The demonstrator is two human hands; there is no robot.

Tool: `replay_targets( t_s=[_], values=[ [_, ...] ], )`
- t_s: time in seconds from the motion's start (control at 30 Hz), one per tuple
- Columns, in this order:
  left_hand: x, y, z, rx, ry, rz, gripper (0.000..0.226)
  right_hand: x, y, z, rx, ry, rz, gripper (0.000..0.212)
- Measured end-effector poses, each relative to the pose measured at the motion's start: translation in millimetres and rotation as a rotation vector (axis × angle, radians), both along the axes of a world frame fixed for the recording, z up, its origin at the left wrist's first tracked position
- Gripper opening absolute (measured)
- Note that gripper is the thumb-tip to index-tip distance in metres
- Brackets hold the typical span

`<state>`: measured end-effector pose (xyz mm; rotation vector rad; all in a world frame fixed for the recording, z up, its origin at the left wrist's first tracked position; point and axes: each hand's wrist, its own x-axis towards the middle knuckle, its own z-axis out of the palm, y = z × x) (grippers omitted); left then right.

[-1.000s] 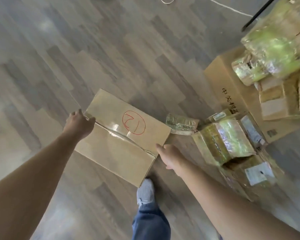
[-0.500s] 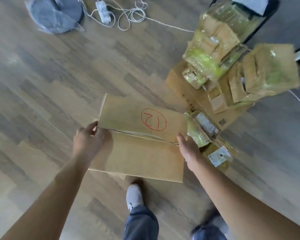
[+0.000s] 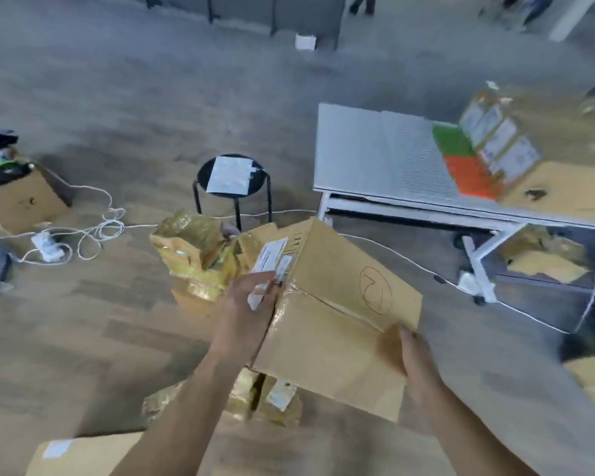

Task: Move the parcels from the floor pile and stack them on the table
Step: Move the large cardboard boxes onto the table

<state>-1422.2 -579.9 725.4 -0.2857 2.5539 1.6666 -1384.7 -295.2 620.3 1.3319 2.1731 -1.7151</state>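
Observation:
I hold a large brown cardboard box (image 3: 337, 317) with a red circled number on top, lifted off the floor and tilted. My left hand (image 3: 246, 304) grips its left end by the white label. My right hand (image 3: 411, 352) grips its near right edge. Behind and under the box lies the floor pile of tape-wrapped parcels (image 3: 200, 252). The white table (image 3: 378, 156) stands at the right, with several parcels (image 3: 502, 146) stacked on its far end next to a green and orange block.
A black stool (image 3: 232, 176) with a white sheet stands behind the pile. White cables and a power strip (image 3: 47, 249) trail across the floor at left. An open box (image 3: 18, 197) sits far left; another box (image 3: 83, 455) lies near my left arm.
The box has risen from the floor in both hands and swung to the right. My view lifted from the floor to take in the table and stool.

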Motion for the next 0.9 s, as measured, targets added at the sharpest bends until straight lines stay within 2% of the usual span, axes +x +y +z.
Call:
replay_targets(
  t_s=[0.03, 0.17, 0.2, 0.4, 0.53, 0.67, 0.83, 0.9],
  values=[
    [-5, 23, 13, 0.0, -0.041, -0.036, 0.029, 0, 27, 12, -0.017, 0.025, -0.033, 0.044],
    [-15, 116, 62, -0.061, -0.211, -0.243, 0.084, -4, 125, 66, -0.023, 0.107, -0.138, 0.045],
    [-13, 139, 76, -0.047, -0.199, -0.265, 0.083, -4, 149, 76, -0.013, 0.121, -0.143, 0.045],
    [-10, 255, 130, 0.006, -0.082, -0.373, 0.041, -10, 261, 121, 0.019, 0.177, -0.182, 0.043],
    [-30, 305, 146, 0.026, -0.04, -0.335, 0.055, -20, 308, 134, -0.023, 0.192, -0.235, 0.051],
    [-58, 335, 152, 0.059, 0.032, -0.419, 0.05, -40, 342, 144, -0.044, 0.188, -0.263, 0.053],
    [-122, 361, 158, -0.002, 0.11, -0.469, 0.06, -105, 376, 166, 0.01, 0.191, -0.22, 0.059],
    [-155, 364, 162, -0.016, 0.158, -0.43, 0.063, -142, 378, 174, 0.044, 0.168, -0.168, 0.07]
  ],
)
